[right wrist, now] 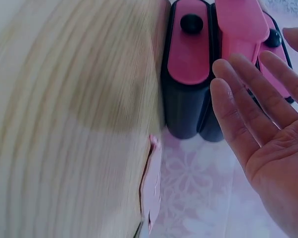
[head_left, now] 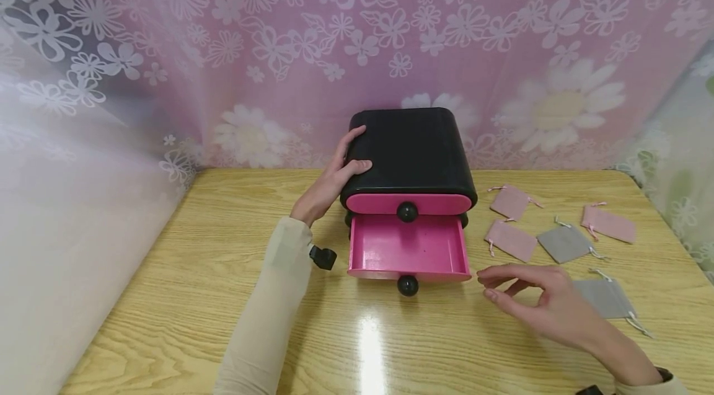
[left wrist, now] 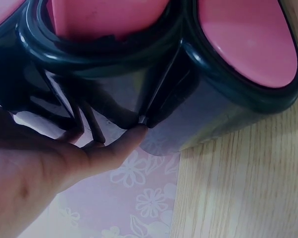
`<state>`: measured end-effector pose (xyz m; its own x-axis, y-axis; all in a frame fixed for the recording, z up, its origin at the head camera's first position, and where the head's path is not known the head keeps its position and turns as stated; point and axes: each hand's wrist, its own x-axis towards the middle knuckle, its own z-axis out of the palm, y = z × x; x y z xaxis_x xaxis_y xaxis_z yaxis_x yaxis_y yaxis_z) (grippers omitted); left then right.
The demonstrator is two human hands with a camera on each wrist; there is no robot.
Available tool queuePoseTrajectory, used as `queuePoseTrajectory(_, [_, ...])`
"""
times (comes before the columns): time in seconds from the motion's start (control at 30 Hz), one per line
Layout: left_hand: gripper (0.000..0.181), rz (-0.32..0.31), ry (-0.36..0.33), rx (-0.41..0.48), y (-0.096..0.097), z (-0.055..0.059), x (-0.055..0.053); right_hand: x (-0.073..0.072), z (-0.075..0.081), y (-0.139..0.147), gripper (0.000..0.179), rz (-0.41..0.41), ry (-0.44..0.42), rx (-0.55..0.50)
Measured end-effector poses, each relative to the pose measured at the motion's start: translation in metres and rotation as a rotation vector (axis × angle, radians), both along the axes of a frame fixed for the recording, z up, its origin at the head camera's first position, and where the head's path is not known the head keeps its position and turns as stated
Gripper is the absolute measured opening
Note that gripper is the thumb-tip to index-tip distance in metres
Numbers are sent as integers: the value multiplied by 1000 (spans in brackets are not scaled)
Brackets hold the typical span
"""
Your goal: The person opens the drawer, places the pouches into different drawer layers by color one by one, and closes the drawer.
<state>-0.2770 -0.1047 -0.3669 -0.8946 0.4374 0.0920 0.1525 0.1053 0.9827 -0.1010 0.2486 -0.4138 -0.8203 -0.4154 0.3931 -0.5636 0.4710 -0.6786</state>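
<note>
A black drawer unit point(head_left: 409, 150) with pink fronts and round black knobs stands on the table. Its middle pink drawer point(head_left: 409, 246) is pulled out, showing a bare floor inside. The top drawer point(head_left: 368, 203) and, in the right wrist view, the bottom drawer point(right wrist: 188, 59) are pushed in. My left hand point(head_left: 331, 184) rests against the unit's left side, thumb and a fingertip reaching its top; the left wrist view has the fingers stretched along the glossy side. Holding nothing, my right hand point(head_left: 549, 302) hovers by the pulled-out drawer's right front corner, fingers loosely bent.
Right of the unit lie several small drawstring pouches, including a pink pouch point(head_left: 510, 240), another pink pouch point(head_left: 609, 223) and a grey pouch point(head_left: 566, 242). Another grey pouch point(head_left: 608, 297) is partly behind my right hand. A flowered curtain point(head_left: 312, 54) hangs behind the wooden table point(head_left: 184, 296).
</note>
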Motion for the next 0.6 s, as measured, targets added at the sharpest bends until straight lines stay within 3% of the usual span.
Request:
queuePoseTrajectory(0.23, [64, -1, -2, -7, -2, 1, 0, -2, 3, 21, 43, -80, 4, 22])
queuePoseTrajectory(0.6, [64, -11, -5, -5, -2, 2, 1, -1, 7, 68, 45, -274, -59, 62])
